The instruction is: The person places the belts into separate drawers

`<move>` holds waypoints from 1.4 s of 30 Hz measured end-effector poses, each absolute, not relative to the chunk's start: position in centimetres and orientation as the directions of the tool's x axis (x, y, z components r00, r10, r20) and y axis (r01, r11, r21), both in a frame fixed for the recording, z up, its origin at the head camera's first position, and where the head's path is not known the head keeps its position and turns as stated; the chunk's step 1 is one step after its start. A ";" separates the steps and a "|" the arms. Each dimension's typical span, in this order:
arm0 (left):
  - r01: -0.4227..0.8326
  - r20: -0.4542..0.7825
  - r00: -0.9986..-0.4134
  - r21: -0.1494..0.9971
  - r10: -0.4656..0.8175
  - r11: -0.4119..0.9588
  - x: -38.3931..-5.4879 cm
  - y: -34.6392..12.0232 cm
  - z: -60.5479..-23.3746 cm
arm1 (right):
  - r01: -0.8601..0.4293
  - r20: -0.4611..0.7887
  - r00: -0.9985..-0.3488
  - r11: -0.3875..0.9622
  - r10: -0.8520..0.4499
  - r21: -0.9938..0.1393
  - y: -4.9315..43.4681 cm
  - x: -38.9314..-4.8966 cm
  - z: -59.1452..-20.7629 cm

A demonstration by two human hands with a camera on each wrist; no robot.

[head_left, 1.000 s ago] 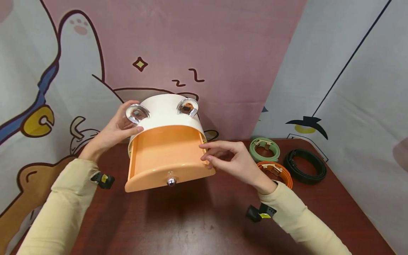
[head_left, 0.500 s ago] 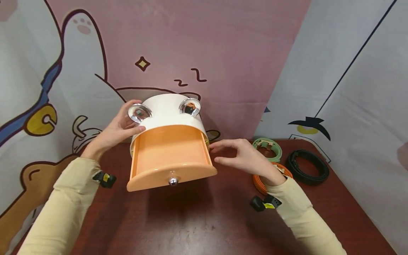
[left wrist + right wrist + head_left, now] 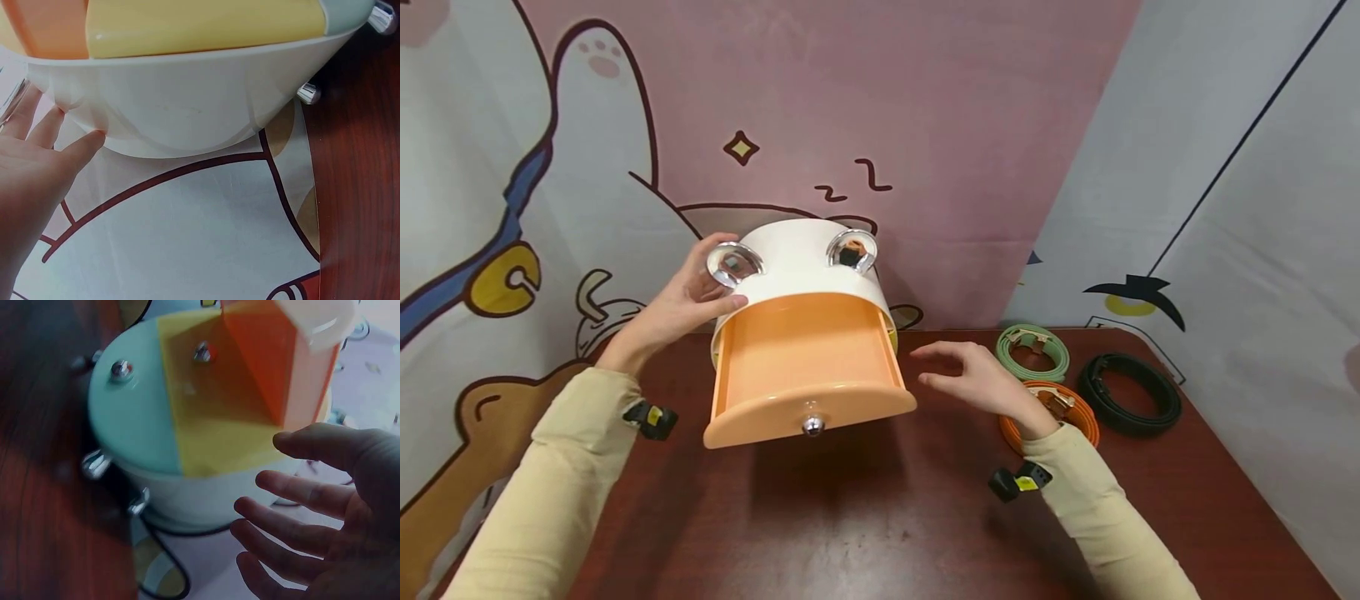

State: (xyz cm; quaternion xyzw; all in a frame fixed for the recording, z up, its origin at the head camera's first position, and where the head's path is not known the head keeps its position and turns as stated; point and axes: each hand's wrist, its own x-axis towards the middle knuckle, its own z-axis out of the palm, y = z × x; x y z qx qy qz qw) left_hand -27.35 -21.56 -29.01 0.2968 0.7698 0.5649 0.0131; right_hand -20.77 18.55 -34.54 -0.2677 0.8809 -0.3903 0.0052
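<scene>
A white rounded storage cabinet (image 3: 797, 262) with two chrome frog-like eyes stands at the back of the table. Its peach-orange top drawer (image 3: 812, 412), with a round chrome knob, is pulled out, and no items show inside. My left hand (image 3: 666, 317) touches the cabinet's left side, fingers behind the left eye and thumb at the front rim. Fingertips rest against the white shell in the left wrist view. To the right of the drawer, my right hand (image 3: 977, 379) hovers apart from it, fingers loosely extended and holding nothing. A yellow drawer front (image 3: 209, 437) and a teal one (image 3: 134, 419) sit below.
Coiled belts lie on the table's right: green (image 3: 1060, 354), orange (image 3: 1086, 421) and black (image 3: 1161, 417). The orange one is partly behind my right wrist. A printed cloth backdrop (image 3: 940, 167) rises behind the dark red table (image 3: 865, 533).
My right hand has let go of the drawer's right edge and moved right, away from it. The drawer stays pulled out; my left hand stays at the cabinet's side.
</scene>
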 end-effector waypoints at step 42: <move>0.453 0.326 -0.823 0.871 0.466 0.191 -27.5 -21.5 -29.1 | 0.018 0.022 -0.997 0.532 0.069 -0.846 30.6 -25.1 -40.1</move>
